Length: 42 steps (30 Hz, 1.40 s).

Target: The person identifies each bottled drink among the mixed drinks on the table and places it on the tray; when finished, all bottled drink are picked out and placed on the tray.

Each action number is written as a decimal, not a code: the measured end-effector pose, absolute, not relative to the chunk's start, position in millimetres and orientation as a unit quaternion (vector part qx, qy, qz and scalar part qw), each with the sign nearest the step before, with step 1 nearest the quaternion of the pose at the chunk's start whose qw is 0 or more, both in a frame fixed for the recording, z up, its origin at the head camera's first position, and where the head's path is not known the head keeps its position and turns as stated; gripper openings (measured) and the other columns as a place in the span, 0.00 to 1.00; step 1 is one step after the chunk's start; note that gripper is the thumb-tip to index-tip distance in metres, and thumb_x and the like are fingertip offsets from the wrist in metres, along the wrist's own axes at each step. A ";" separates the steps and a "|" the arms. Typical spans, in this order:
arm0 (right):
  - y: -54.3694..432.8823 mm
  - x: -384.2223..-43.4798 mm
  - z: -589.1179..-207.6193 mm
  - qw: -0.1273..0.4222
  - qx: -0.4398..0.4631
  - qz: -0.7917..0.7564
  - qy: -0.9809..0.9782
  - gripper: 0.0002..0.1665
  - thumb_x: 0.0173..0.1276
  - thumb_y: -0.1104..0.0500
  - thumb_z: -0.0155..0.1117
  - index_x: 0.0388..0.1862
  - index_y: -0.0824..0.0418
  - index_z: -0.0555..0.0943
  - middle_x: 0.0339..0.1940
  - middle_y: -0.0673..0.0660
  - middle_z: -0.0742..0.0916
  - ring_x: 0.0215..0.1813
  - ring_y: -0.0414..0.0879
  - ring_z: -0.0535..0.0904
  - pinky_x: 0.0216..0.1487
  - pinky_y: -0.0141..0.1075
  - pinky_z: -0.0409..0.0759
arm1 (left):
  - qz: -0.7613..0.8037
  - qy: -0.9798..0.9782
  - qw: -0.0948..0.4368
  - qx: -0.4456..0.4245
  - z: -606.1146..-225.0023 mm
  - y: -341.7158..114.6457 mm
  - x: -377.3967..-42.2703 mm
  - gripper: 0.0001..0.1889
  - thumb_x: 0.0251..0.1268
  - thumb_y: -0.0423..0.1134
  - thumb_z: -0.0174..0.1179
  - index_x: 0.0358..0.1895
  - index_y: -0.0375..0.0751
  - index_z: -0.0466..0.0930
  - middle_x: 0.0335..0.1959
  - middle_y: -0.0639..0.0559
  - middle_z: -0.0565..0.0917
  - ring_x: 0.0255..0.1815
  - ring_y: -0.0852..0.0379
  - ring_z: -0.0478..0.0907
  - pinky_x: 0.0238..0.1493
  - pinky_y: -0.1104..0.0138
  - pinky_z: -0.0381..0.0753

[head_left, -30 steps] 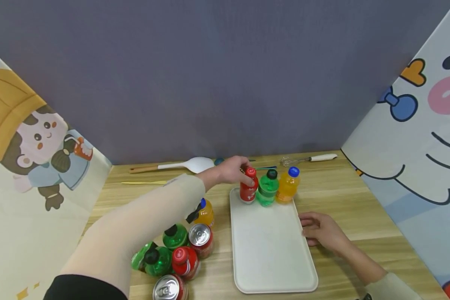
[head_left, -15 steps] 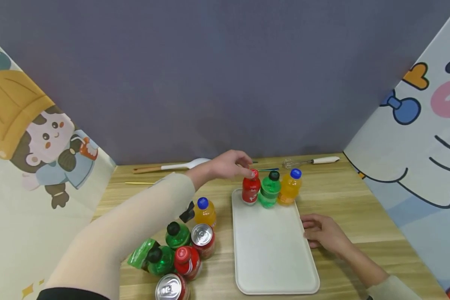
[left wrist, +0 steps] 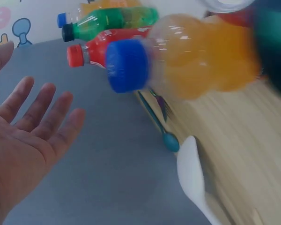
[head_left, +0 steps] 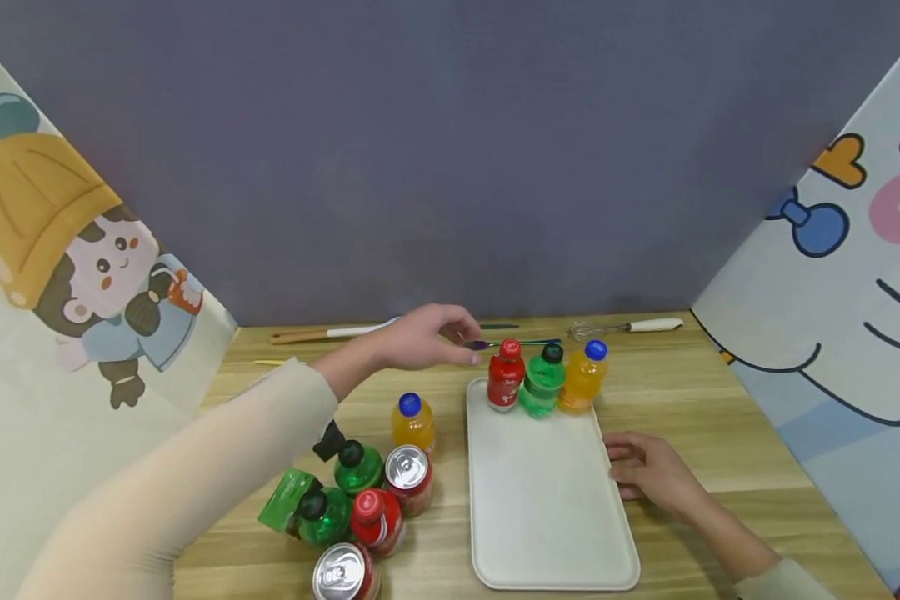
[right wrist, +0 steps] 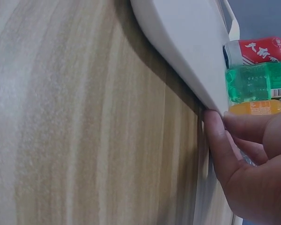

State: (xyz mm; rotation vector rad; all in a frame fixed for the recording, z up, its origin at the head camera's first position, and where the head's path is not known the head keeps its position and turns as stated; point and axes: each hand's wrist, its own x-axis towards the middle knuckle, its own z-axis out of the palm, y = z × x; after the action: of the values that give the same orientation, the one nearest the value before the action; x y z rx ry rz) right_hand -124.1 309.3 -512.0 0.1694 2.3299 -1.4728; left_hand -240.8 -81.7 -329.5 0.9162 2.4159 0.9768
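Note:
A white tray (head_left: 553,500) lies on the wooden table, with a red bottle (head_left: 506,379), a green bottle (head_left: 543,383) and an orange drink bottle (head_left: 583,379) standing in a row at its far end. My left hand (head_left: 423,337) is just left of the red bottle, empty, its fingers spread and loosely bent; the left wrist view shows the bare palm (left wrist: 25,150). With thumb and fingertips, my right hand (head_left: 656,475) holds the tray's right rim (right wrist: 196,84).
Left of the tray stand an orange bottle (head_left: 412,423), two green bottles, a red bottle (head_left: 377,521), two cans (head_left: 408,475) and a green packet (head_left: 288,500). Along the back wall lie a whisk (head_left: 626,327), a white-and-wood spatula (head_left: 337,332) and thin cutlery (head_left: 521,343).
My left hand has let go of the red bottle, left it standing on the tray beside the green one, and drawn back leftward. My right hand keeps its place at the rim.

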 end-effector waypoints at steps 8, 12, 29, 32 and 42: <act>307.5 -122.7 -510.0 0.191 0.057 -0.525 0.828 0.34 0.69 0.71 0.65 0.72 0.74 0.68 0.58 0.70 0.83 0.48 0.52 0.86 0.39 0.44 0.90 | 0.386 0.853 0.185 0.299 -334.9 -125.2 -217.2 0.21 0.68 0.44 0.69 0.60 0.43 0.78 0.59 0.49 0.81 0.63 0.48 0.79 0.64 0.55 0.81; 308.4 -122.8 -510.8 0.190 0.054 -0.525 0.828 0.34 0.69 0.71 0.65 0.72 0.74 0.68 0.58 0.70 0.83 0.48 0.52 0.86 0.39 0.44 0.90 | 0.401 0.857 0.165 0.278 -338.0 -149.3 -205.1 0.20 0.68 0.45 0.69 0.59 0.44 0.79 0.57 0.50 0.82 0.62 0.48 0.79 0.62 0.53 0.82; 309.7 -121.1 -513.8 0.186 0.047 -0.532 0.824 0.35 0.68 0.71 0.67 0.72 0.75 0.68 0.57 0.70 0.83 0.48 0.52 0.86 0.39 0.43 0.90 | 0.465 0.853 0.099 0.214 -351.8 -230.3 -141.3 0.18 0.69 0.39 0.68 0.58 0.40 0.79 0.54 0.45 0.82 0.53 0.50 0.83 0.52 0.65 0.85; 310.4 -121.0 -514.2 0.186 0.046 -0.533 0.824 0.35 0.68 0.71 0.67 0.72 0.75 0.68 0.57 0.70 0.83 0.48 0.51 0.86 0.38 0.43 0.89 | 0.468 0.855 0.097 0.202 -356.4 -240.4 -130.8 0.17 0.69 0.39 0.68 0.57 0.40 0.80 0.52 0.45 0.83 0.51 0.51 0.84 0.50 0.65 0.86; 309.5 -119.8 -511.2 0.186 0.045 -0.536 0.822 0.35 0.69 0.70 0.66 0.72 0.75 0.67 0.59 0.72 0.82 0.49 0.52 0.86 0.40 0.43 0.90 | 0.484 0.844 0.132 0.188 -378.7 -253.8 -93.4 0.17 0.70 0.39 0.68 0.57 0.39 0.79 0.52 0.41 0.82 0.47 0.59 0.85 0.45 0.65 0.87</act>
State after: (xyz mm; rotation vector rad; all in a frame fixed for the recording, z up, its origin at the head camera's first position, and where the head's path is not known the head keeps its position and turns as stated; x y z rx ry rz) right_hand -119.8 309.5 -511.2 0.1264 2.3160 -1.5095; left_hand -93.4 -253.8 -378.7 0.5450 2.4503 1.4043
